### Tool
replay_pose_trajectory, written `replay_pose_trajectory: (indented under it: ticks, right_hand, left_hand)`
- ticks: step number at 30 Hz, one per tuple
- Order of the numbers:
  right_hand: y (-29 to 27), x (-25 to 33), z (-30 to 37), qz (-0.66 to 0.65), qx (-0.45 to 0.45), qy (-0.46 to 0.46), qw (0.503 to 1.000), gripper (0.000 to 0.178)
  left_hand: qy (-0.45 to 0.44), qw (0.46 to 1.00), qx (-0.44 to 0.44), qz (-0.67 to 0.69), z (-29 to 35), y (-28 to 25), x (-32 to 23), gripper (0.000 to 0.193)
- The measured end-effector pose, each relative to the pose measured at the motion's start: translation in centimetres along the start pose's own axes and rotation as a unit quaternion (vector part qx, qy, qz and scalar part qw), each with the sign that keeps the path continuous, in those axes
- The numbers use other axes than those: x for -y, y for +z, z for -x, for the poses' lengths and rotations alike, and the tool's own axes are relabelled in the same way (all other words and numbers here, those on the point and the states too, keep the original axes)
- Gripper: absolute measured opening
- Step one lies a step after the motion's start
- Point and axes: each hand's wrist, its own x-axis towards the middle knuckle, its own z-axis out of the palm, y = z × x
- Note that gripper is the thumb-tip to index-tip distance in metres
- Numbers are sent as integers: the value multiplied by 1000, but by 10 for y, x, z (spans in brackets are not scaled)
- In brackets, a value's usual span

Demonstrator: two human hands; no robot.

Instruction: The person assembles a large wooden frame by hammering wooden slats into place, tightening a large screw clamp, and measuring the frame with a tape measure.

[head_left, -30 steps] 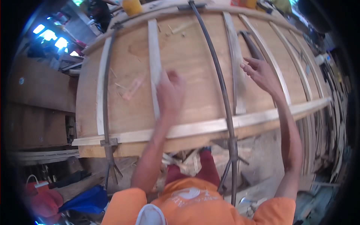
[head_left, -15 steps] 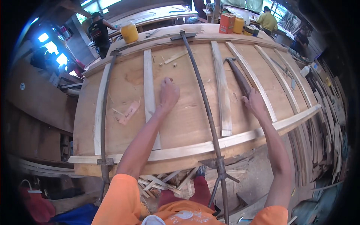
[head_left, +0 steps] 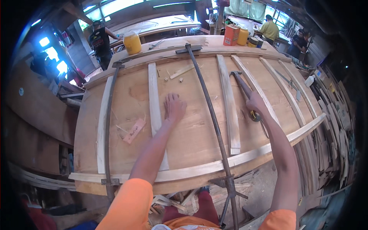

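Right hand (head_left: 257, 104) gripping a hammer (head_left: 243, 84), tape measure (head_left: 254, 115) just beside it, left hand (head_left: 176, 107) loosely spread over the panel (head_left: 191, 134), between a strip (head_left: 155, 96) and a clamp (head_left: 209, 103)

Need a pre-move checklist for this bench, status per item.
1. Right hand at the hammer handle: ok. Firmness of grip: cannot tell.
2. Left hand clear of the hammer: ok, over the wood panel, on the far side of the right bar clamp.
3. Right bar clamp and left bar clamp spanning the panel: ok. Tightness: cannot tell.
4. Tape measure clear of the right hand: not ok, it sits right by it.
5. Panel free of loose bits: not ok, a pink slip and small wood blocks lie on it.
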Motion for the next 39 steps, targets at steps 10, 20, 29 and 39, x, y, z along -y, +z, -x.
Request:
replay_pose_trajectory:
  ticks: [10, 20, 29, 39]
  right_hand:
    - [-57, 45, 57, -496, 71, 56, 864, 26]
    - [-119, -20, 319, -477, 109, 99, 866, 27]
    - [-43, -71, 483, -524, 151, 112, 831, 48]
    - [-106, 42, 394, -264, 78, -153, 949, 36]
  left_hand:
    - [16, 1000, -17, -16, 2, 2, -6, 48]
    - [-146, 987, 69, 29, -8, 2, -30, 64]
    - [-221, 880, 301, 293, 136, -75, -177, 84]
    - [77, 941, 54, 326, 218, -220, -164, 73]
